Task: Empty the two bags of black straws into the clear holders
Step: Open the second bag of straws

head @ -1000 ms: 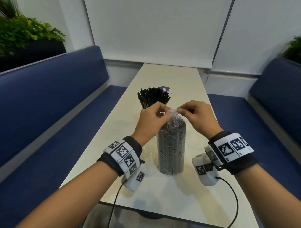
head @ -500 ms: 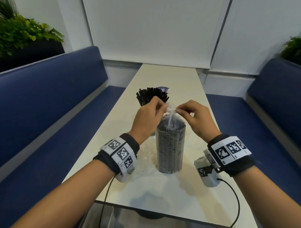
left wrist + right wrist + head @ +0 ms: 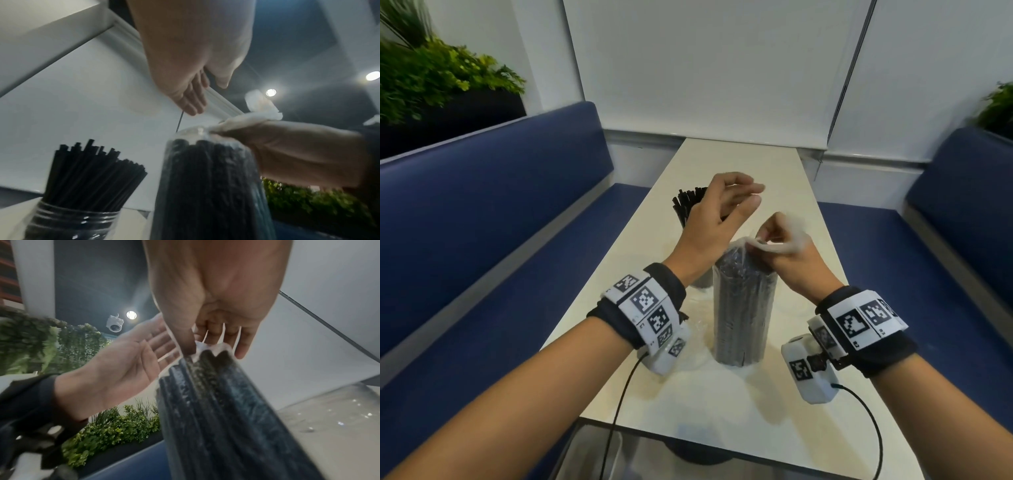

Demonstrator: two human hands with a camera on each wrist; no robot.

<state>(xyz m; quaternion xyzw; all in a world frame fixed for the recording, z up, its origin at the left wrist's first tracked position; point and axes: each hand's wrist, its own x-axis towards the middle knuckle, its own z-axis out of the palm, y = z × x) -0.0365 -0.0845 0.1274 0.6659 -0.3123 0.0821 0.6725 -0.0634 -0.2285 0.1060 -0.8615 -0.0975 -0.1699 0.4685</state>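
Observation:
A clear plastic bag of black straws (image 3: 743, 308) (image 3: 207, 186) (image 3: 222, 410) stands upright on the cream table (image 3: 739, 164). My right hand (image 3: 786, 250) (image 3: 209, 337) pinches the bunched plastic at the bag's top. My left hand (image 3: 726, 205) (image 3: 193, 97) (image 3: 131, 356) hovers above and left of the bag top, fingers loosely spread, holding nothing. Behind it a clear holder (image 3: 68, 222) packed with loose black straws (image 3: 686, 204) (image 3: 92, 175) stands on the table, partly hidden by my left hand in the head view.
Crumpled clear plastic (image 3: 697, 329) lies on the table left of the bag. Blue benches (image 3: 500, 222) (image 3: 945, 257) run along both sides of the table. Green plants (image 3: 431, 78) stand behind the left bench. A cable (image 3: 619, 411) trails off the near table edge.
My left hand let go of the bag top and lifted up and away, opening. My right hand kept its pinch on the plastic and shifted slightly right.

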